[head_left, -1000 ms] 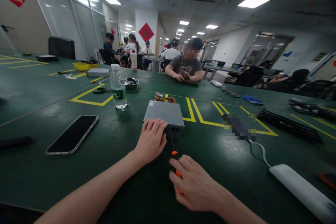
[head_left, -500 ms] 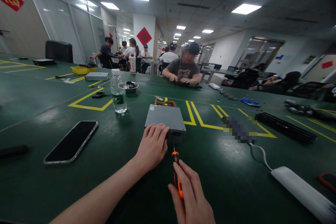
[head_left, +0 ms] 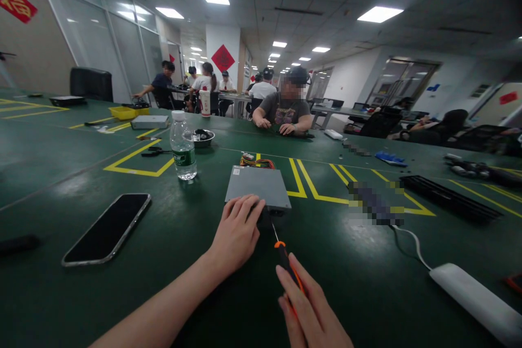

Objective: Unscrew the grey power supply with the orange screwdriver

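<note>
A grey metal computer power supply (head_left: 261,185) lies flat on the green table, its bundle of coloured cables (head_left: 256,161) at the far side. My left hand (head_left: 238,228) grips its near left edge, fingers bent over the top. Between the fingers of my right hand (head_left: 308,304) is a screwdriver (head_left: 285,258) with an orange and black handle. Its shaft points up and left to the near face of the power supply. Whether the tip touches a screw there I cannot tell.
Left of the power supply stand a water bottle (head_left: 183,147) and a metal bowl (head_left: 203,138); a phone (head_left: 108,228) lies nearer. A white power strip (head_left: 475,296) and a black slatted part (head_left: 451,198) are on the right. A person (head_left: 283,103) sits opposite.
My right hand and the screwdriver's handle have swung a little to the right, so the shaft slants more. My left hand stays on the power supply.
</note>
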The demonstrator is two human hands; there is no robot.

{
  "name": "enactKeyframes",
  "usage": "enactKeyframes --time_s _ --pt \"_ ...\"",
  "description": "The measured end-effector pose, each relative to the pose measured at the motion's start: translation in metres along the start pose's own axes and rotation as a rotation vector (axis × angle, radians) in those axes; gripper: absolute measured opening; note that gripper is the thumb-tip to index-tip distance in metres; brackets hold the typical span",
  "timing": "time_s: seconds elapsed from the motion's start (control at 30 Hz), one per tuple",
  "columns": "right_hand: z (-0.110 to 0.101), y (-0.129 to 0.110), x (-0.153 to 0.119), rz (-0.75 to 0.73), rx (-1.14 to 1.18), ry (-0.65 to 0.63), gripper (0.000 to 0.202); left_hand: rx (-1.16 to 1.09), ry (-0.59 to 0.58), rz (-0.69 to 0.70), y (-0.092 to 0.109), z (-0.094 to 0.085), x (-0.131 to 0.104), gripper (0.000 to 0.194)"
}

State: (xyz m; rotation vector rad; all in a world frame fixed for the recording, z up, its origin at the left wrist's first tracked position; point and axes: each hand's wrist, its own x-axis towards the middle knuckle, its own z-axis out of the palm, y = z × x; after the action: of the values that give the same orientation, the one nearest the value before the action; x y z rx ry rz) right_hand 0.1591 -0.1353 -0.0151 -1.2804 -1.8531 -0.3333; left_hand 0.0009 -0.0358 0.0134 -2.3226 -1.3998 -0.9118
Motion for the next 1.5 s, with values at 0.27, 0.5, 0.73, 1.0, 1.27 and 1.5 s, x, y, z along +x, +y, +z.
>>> enactKeyframes --time_s 0.27,0.5,0.73,1.0,1.27,1.5 --pt "-0.003 0.004 0.011 0.088 -0.063 0.02 0.036 0.003 -0.019 0.041 0.001 0.001 -0.001 0.048" --pt "0.0 -0.007 0.011 -0.091 -0.045 0.048 0.028 0.024 -0.018 0.03 0.005 0.002 -0.002 0.049" --pt "-0.004 -0.009 0.014 -0.024 0.015 0.064 0.022 -0.025 -0.02 -0.007 0.011 -0.003 -0.003 0.047" --pt "-0.005 -0.014 0.016 -0.077 -0.024 0.082 0.024 -0.08 -0.008 0.0 0.006 -0.006 -0.001 0.04" --pt "-0.01 -0.008 0.018 -0.056 0.073 0.033 0.018 -0.118 -0.007 -0.015 0.004 -0.008 0.0 0.037" --pt "-0.007 -0.007 0.009 -0.02 0.011 0.032 0.025 -0.128 -0.005 -0.007 0.003 -0.008 0.0 0.039"
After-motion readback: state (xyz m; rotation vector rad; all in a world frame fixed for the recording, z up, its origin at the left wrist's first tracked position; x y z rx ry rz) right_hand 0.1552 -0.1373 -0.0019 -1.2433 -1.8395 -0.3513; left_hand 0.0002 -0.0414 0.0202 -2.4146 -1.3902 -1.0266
